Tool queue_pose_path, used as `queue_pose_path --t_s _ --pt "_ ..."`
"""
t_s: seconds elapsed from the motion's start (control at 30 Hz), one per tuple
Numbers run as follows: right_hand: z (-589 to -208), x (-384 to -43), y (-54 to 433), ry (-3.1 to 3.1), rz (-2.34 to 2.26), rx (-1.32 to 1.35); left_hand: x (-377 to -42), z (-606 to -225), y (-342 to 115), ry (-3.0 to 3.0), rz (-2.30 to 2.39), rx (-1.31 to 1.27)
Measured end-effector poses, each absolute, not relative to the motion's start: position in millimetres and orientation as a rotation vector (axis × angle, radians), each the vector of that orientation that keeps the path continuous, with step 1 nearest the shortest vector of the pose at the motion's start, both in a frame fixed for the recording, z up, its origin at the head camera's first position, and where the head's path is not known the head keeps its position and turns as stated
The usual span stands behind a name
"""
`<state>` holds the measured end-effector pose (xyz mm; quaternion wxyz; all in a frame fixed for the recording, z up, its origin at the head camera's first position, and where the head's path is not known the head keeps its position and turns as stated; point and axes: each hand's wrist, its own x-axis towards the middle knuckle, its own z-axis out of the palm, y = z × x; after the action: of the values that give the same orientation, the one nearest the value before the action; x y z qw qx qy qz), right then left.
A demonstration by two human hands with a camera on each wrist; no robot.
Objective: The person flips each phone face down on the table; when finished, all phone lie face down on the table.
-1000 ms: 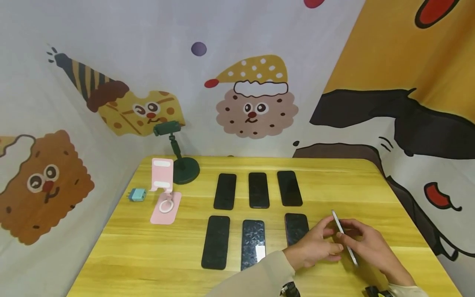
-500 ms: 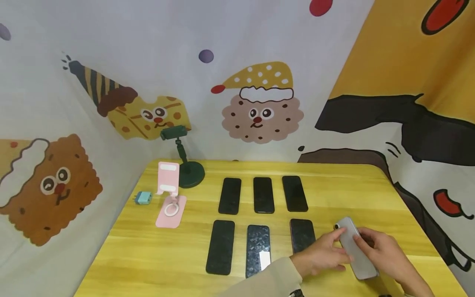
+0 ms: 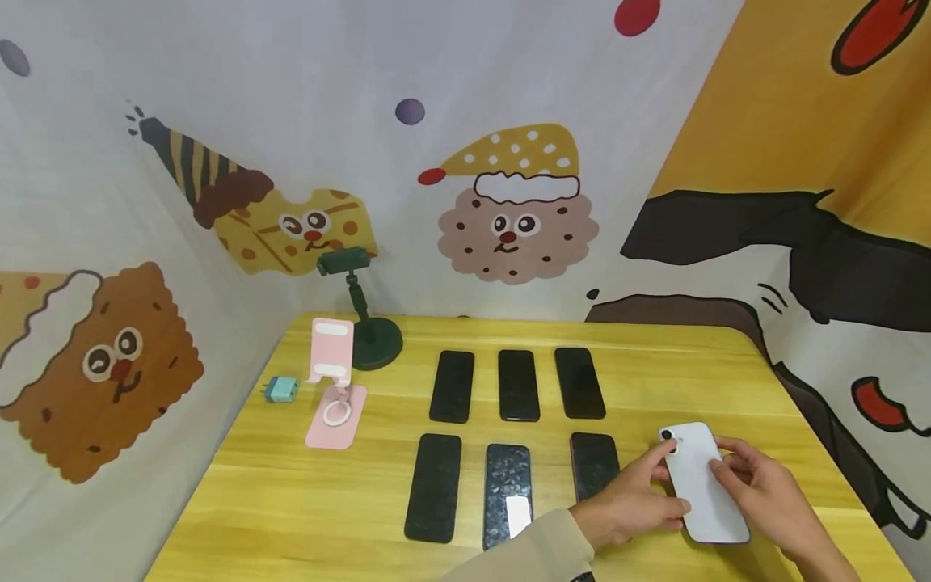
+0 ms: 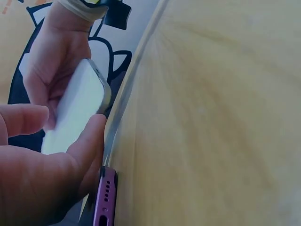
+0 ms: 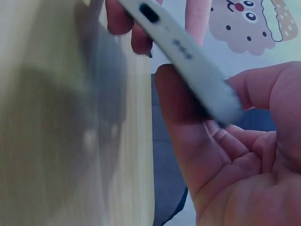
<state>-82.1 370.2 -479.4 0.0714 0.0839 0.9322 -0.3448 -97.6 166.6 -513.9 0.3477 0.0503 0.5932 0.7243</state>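
Note:
A white smartphone (image 3: 704, 483) is held at the right of the table in the head view, its back and camera lenses facing me. My left hand (image 3: 631, 495) grips its left edge, with a fingertip beside the lenses. On the opposite edge my right hand (image 3: 764, 495) holds it with the thumb on the back and the fingers behind. The right wrist view shows the phone's end (image 5: 188, 61) with its charging port, tilted above the table. Nearest to my left hand lies a dark-screened phone (image 3: 593, 462), partly covered by that hand; its purple edge (image 4: 106, 195) shows in the left wrist view.
Three black phones lie in a back row, including one in the middle (image 3: 519, 385). Two more lie in front, one with a reflective, patterned screen (image 3: 507, 485). At left stand a pink phone stand (image 3: 332, 347), a green stand (image 3: 374, 343) and a blue charger plug (image 3: 281, 389).
The white phone was edge-on to me, and both hands have turned it so its back now faces me. The head view has shifted slightly. The other phones have not moved.

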Motion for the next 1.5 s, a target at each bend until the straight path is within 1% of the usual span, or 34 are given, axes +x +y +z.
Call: queue_pose_path --t_s 0.3,0.53,0.83,0.93,1.17,1.33,1.5 --pt "-482.1 -92.6 379.2 2.792 -0.996 0.250 -98.7 -510.7 169.7 1.655 1.892 0.078" --pt "-485.5 -90.8 383.1 2.828 -0.956 0.263 -95.9 -511.1 172.2 1.666 1.921 0.035" --pt "-495.0 -93.7 385.7 2.683 -1.030 0.341 -95.2 -518.1 170.2 1.644 1.966 -0.025" --pt "-502.1 -94.5 389.3 2.670 -1.040 0.311 -95.4 -518.9 170.3 1.741 1.916 0.012" --pt "-514.2 -92.1 404.9 2.656 -1.118 0.143 -97.5 -516.7 171.3 1.892 1.799 0.062" --pt "-514.1 -92.9 409.1 2.663 -1.145 0.092 -100.9 -515.8 171.0 1.911 1.776 0.074" --pt "-516.0 -97.3 410.6 2.643 -1.163 0.111 -102.9 -512.8 169.4 1.896 1.771 0.087"
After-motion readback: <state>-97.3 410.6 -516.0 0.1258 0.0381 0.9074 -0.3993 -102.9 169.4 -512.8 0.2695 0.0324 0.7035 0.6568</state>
